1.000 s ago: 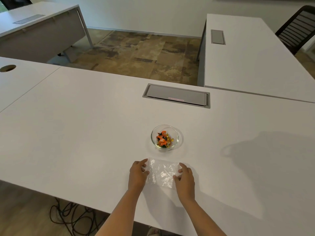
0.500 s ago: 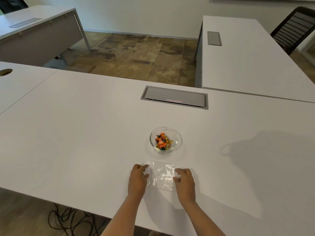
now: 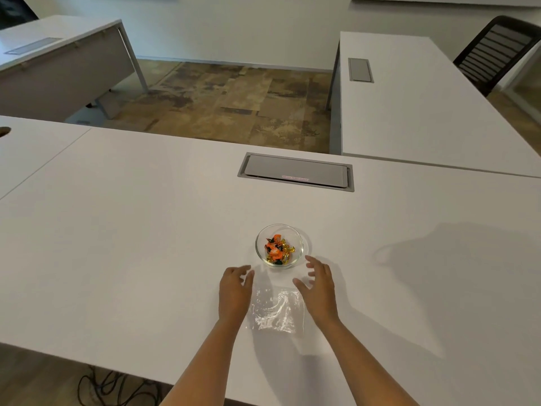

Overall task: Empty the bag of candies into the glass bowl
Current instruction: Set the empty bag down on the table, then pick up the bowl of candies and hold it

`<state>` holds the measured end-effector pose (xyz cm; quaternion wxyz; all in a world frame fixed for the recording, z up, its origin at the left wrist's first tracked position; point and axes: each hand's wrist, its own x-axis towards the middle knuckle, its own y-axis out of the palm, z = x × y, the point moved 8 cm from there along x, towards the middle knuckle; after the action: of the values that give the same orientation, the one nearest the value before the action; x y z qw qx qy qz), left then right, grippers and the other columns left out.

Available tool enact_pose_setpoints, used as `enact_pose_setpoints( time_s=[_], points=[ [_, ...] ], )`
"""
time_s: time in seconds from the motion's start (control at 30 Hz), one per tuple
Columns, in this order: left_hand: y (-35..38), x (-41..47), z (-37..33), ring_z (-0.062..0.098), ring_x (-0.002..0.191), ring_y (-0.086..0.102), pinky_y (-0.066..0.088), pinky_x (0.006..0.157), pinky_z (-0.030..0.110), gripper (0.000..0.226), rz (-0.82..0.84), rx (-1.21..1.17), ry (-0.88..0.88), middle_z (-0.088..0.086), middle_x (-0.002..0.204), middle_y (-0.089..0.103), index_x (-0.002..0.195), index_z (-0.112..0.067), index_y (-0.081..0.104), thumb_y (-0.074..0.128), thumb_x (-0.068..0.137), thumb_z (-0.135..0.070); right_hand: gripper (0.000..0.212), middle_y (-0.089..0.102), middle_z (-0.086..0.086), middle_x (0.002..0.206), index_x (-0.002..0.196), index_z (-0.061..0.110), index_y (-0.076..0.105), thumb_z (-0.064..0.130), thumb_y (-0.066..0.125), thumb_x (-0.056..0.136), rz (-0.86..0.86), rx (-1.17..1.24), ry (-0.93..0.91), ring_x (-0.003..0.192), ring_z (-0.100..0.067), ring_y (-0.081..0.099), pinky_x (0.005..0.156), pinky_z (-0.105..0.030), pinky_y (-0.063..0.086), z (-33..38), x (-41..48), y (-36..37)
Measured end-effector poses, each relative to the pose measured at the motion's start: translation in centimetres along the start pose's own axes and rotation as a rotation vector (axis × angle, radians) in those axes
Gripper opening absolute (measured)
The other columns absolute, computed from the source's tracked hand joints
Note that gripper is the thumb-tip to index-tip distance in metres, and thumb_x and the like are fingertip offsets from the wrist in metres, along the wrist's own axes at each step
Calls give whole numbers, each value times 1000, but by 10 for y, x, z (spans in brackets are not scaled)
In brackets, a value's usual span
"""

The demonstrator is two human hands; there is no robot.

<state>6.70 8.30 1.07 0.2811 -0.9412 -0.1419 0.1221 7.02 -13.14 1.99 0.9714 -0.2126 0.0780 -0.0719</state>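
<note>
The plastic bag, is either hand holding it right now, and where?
Neither. The plastic bag lies flat on the table; the left hand and right hand are open beside it.

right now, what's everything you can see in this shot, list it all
glass bowl: one, clear, centre of the near desk
candies: several, orange, gold and dark wrappers, inside the bowl
plastic bag: one, clear, looks empty, flat on the desk in front of the bowl
near desk: one, white
cable hatch: one, grey, set in the near desk behind the bowl
other desks: two, white, far left and far right
chair: one, black, far right
cables: black, on the floor below the desk
left hand: open, left of the bag
right hand: open, right of the bag
</note>
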Motion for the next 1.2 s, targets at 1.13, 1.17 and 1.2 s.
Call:
enact_pose_setpoints(
  time_s=[1.13,1.17,1.2],
  points=[
    [59,57,-100,30,115,58,47,102,51,33,194,-345,-162,15,125,63,125,-9,58,45,96,-19,102,29,-4,149,141,28,17,10,82,65,317,250,217,131,-25,37,106,-40,41,4,73,-19],
    [65,56,-111,30,115,59,48,102,51,33,208,-341,-141,15,125,63,125,-9,58,45,96,-20,101,29,-4,150,141,28,18,10,82,66,307,246,213,132,-25,36,105,-40,41,4,77,-31],
    [71,54,-122,31,114,59,48,101,51,33,221,-338,-119,15,125,63,125,-9,58,45,96,-20,100,29,-4,150,141,28,18,10,82,66,298,240,210,133,-26,36,105,-41,40,4,81,-43]
  ],
)
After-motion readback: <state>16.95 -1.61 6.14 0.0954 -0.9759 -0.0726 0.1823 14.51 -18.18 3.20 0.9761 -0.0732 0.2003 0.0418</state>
